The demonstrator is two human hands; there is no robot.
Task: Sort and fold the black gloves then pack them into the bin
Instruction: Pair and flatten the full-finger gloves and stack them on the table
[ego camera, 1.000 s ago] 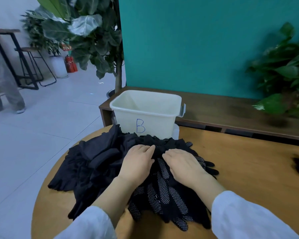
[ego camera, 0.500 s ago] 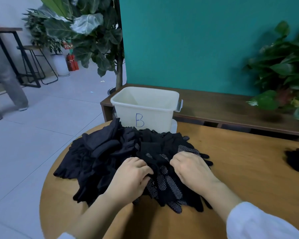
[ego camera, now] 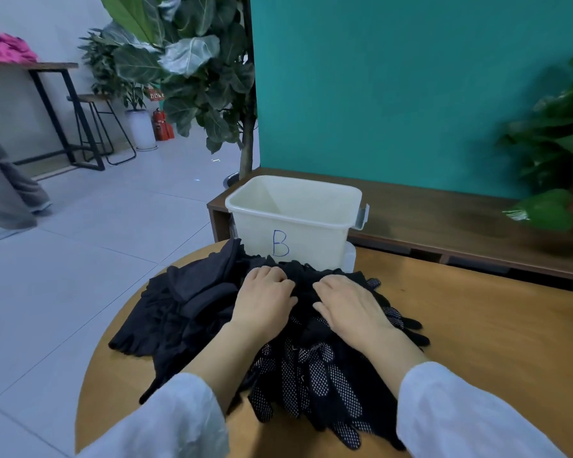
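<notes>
A heap of black gloves lies on the round wooden table; the ones nearest me carry white grip dots. Behind the heap, at the table's far edge, stands a cream bin marked "B", with nothing showing inside. My left hand sits on top of the heap, its fingers curled down into the black fabric near the bin. Close beside it, my right hand lies flat on the gloves, fingers stretched toward the left hand. White sleeves cover both forearms.
A low dark wooden bench runs behind the table along a teal wall. Leafy plants stand at the back left and far right. A person's legs are on the tiled floor at left.
Both hands have moved from the near part of the heap forward to its far part by the bin. The right hand's fingers have flattened out; dotted gloves now lie uncovered nearest me.
</notes>
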